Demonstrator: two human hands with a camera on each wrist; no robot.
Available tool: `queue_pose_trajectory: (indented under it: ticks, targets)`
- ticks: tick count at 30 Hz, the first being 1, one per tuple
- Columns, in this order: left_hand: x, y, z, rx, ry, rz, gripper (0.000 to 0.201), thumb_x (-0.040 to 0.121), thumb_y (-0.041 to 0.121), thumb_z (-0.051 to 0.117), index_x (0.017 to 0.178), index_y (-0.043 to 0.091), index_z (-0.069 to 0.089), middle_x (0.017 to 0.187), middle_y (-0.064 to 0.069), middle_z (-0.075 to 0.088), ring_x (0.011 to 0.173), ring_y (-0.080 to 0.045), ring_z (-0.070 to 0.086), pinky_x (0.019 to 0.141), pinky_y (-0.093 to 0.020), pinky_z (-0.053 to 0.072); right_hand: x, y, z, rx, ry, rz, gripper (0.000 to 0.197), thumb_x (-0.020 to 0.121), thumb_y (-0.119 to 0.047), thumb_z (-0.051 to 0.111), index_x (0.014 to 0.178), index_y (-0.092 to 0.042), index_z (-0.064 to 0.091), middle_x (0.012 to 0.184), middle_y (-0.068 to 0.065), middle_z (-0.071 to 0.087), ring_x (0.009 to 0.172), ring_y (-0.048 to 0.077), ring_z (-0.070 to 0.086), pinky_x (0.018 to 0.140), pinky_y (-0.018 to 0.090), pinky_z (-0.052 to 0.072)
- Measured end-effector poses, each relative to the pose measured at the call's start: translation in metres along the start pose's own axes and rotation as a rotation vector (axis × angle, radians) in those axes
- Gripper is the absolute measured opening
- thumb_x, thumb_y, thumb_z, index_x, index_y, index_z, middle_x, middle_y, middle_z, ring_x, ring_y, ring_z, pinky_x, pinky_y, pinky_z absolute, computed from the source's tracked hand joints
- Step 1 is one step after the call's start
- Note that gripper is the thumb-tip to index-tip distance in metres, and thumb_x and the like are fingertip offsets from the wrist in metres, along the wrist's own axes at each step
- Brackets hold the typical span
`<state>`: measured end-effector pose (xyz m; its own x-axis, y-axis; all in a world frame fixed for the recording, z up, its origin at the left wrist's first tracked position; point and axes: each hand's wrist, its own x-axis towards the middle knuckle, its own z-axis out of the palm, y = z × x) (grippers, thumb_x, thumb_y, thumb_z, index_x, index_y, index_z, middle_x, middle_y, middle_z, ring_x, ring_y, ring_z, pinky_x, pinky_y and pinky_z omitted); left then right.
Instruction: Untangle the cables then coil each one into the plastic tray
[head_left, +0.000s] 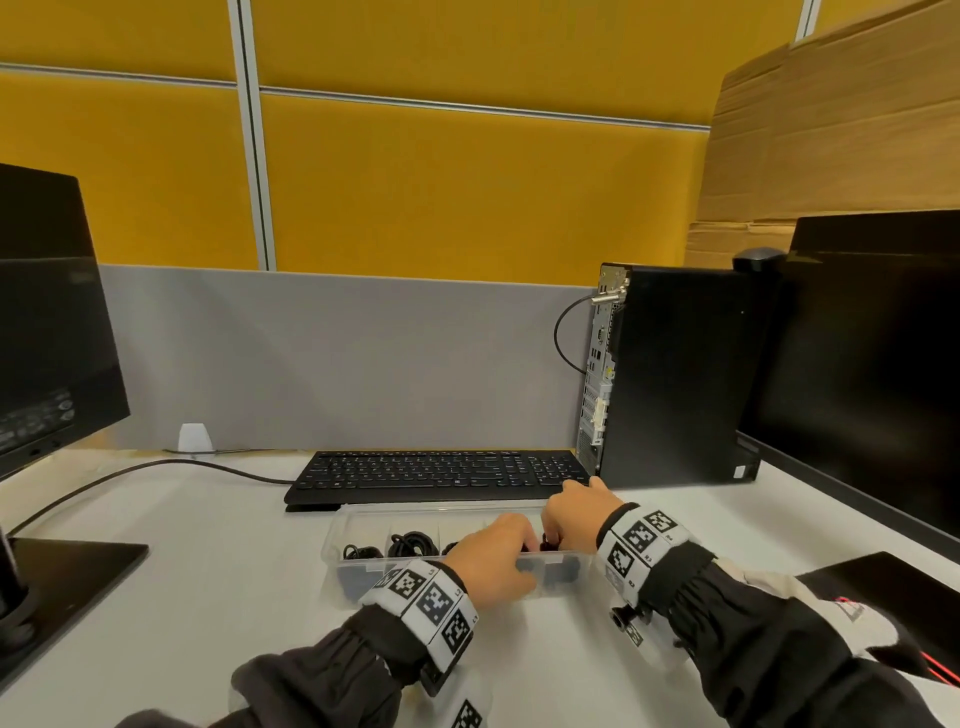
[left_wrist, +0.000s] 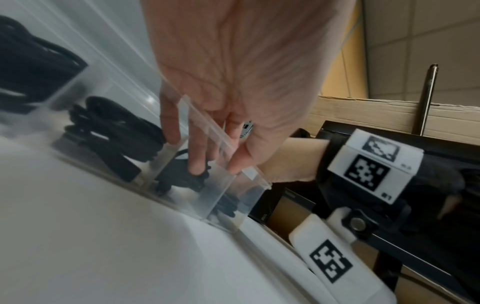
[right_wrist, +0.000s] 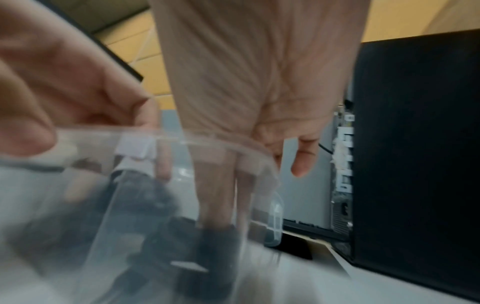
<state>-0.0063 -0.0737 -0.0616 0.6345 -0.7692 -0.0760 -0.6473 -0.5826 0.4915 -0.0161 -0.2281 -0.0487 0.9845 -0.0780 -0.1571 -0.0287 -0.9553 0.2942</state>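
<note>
Pressing down into the right end of the clear plastic tray (head_left: 358, 512), both hands work side by side over the same stretch. Tray's long axis runs left to right in front of the keyboard (head_left: 441, 473); dividers split it into compartments.

Left hand (head_left: 496, 558): fingers extended downward past the rim, tips pushing on a black cable coil (left_wrist: 182, 174) directly below them. Nothing gripped.

Right hand (head_left: 579, 512): fingers also straight, reaching down into the end compartment onto a dark bundle (right_wrist: 207, 242); wrist view blurred, so cannot tell cable from plug.

Two left compartments already hold coils (head_left: 413, 543). Judgement: the task is near its end, seating the last cable.

Materials: tray thin, glossy, see-through, likely to slide on the smooth white desk (head_left: 208, 571). Cables matte black, rubbery, springy; coils may pop up once released.
</note>
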Motion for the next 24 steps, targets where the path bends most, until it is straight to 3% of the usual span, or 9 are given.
queue_pose_trajectory:
  ticks: [2, 4, 9, 12, 16, 20, 24]
  targets:
    - [-0.002, -0.002, -0.002, -0.043, 0.046, 0.008, 0.022, 0.089, 0.014, 0.051, 0.109, 0.018, 0.044, 0.084, 0.011, 0.040, 0.072, -0.006, 0.043, 0.063, -0.020, 0.039, -0.004, 0.007, 0.000, 0.175, 0.064, 0.017, 0.023, 0.090, -0.023, 0.059, 0.112, -0.018, 0.056, 0.114, 0.001, 0.064, 0.117, 0.022, 0.044, 0.098, 0.039, 0.029]
    - [-0.003, -0.003, -0.003, -0.047, 0.077, 0.009, 0.016, 0.090, 0.012, 0.048, 0.103, 0.020, 0.042, 0.080, 0.013, 0.035, 0.067, -0.002, 0.038, 0.057, -0.017, 0.033, -0.007, 0.013, -0.004, 0.275, 0.101, 0.042, 0.029, 0.087, -0.025, 0.063, 0.115, -0.021, 0.056, 0.113, -0.003, 0.065, 0.118, 0.018, 0.044, 0.099, 0.040, 0.029]
    - [-0.002, -0.003, -0.002, -0.043, 0.100, -0.016, 0.011, 0.092, 0.010, 0.043, 0.096, 0.021, 0.043, 0.083, 0.013, 0.036, 0.081, -0.013, 0.045, 0.073, -0.024, 0.039, -0.012, 0.013, -0.009, 0.255, 0.038, 0.005, 0.030, 0.085, -0.032, 0.066, 0.114, -0.025, 0.066, 0.113, -0.007, 0.067, 0.115, 0.016, 0.050, 0.104, 0.045, 0.025]
    - [-0.001, -0.004, -0.002, -0.047, 0.110, 0.001, 0.011, 0.093, 0.010, 0.044, 0.096, 0.021, 0.045, 0.084, 0.013, 0.036, 0.083, -0.012, 0.044, 0.071, -0.022, 0.037, -0.014, 0.015, -0.015, 0.205, -0.019, -0.010, 0.033, 0.084, -0.036, 0.067, 0.115, -0.026, 0.066, 0.117, -0.006, 0.065, 0.118, 0.018, 0.047, 0.105, 0.047, 0.024]
    - [0.001, -0.006, -0.001, -0.054, 0.112, 0.003, 0.012, 0.092, 0.010, 0.044, 0.092, 0.021, 0.045, 0.084, 0.013, 0.038, 0.074, -0.007, 0.042, 0.064, -0.019, 0.036, -0.010, 0.009, -0.016, 0.090, -0.050, -0.033, 0.041, 0.075, -0.043, 0.074, 0.112, -0.026, 0.068, 0.117, -0.003, 0.063, 0.118, 0.020, 0.043, 0.101, 0.044, 0.026]
    - [0.001, -0.005, 0.000, -0.040, 0.112, -0.002, 0.015, 0.092, 0.009, 0.044, 0.087, 0.023, 0.043, 0.103, 0.004, 0.042, 0.085, -0.013, 0.044, 0.070, -0.021, 0.036, -0.002, 0.004, -0.010, 0.014, -0.029, -0.043, 0.041, 0.072, -0.044, 0.076, 0.108, -0.026, 0.068, 0.114, -0.001, 0.064, 0.117, 0.022, 0.042, 0.099, 0.043, 0.027]
    - [0.001, -0.006, 0.000, -0.060, 0.118, -0.004, 0.011, 0.092, 0.010, 0.045, 0.090, 0.021, 0.044, 0.103, 0.003, 0.043, 0.086, -0.014, 0.045, 0.071, -0.022, 0.037, -0.002, 0.006, -0.008, 0.028, -0.035, -0.048, 0.044, 0.075, -0.042, 0.074, 0.114, -0.025, 0.063, 0.116, -0.001, 0.063, 0.117, 0.021, 0.042, 0.098, 0.041, 0.028]
